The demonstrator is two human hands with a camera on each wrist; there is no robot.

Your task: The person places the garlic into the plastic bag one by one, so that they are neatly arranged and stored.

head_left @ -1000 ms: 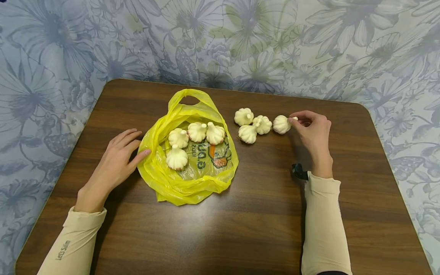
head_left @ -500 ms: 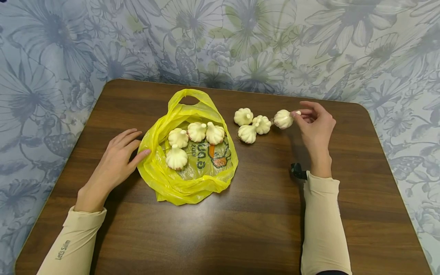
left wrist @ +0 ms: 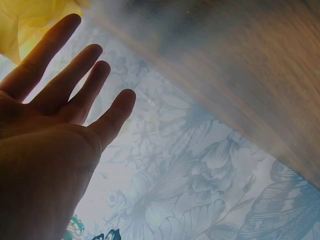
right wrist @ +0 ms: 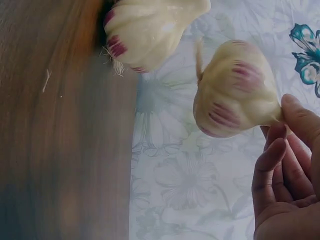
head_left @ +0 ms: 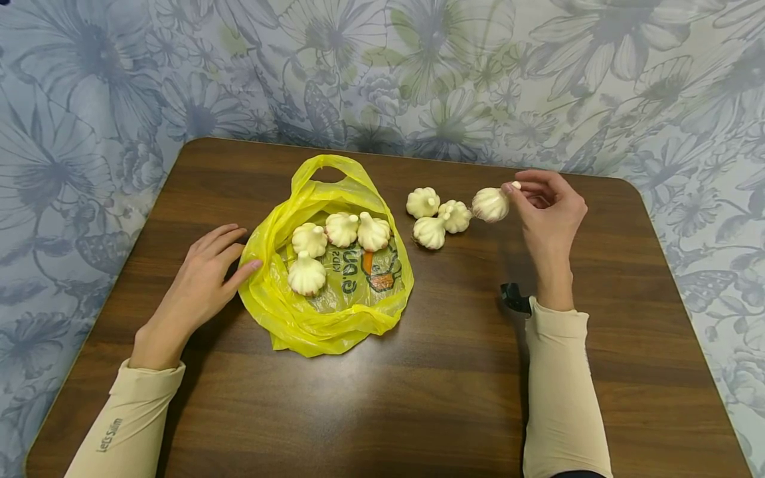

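My right hand [head_left: 551, 209] pinches a garlic bulb [head_left: 491, 204] by its stem between thumb and fingers. Purple streaks and a tuft of roots show on this bulb [right wrist: 237, 92] in the right wrist view. Just left of it, three more garlic bulbs [head_left: 429, 233] lie grouped on the table. A yellow plastic bag [head_left: 335, 335] lies with its mouth spread wide, and several bulbs [head_left: 307, 274] rest inside along its left and far side. My left hand [head_left: 200, 282] is at the bag's left side, thumb on the rim, the other fingers extended and spread.
The brown wooden table [head_left: 448, 405] has its far edge close to a wall [head_left: 388, 73] with floral wallpaper. Dark print shows on the bag's bottom. A small black device [head_left: 515, 298] sits at the right wrist.
My right hand has lifted its garlic bulb up from the table, first drifting slightly right, and the bulb now hangs more downward. The left hand and bag stay still.
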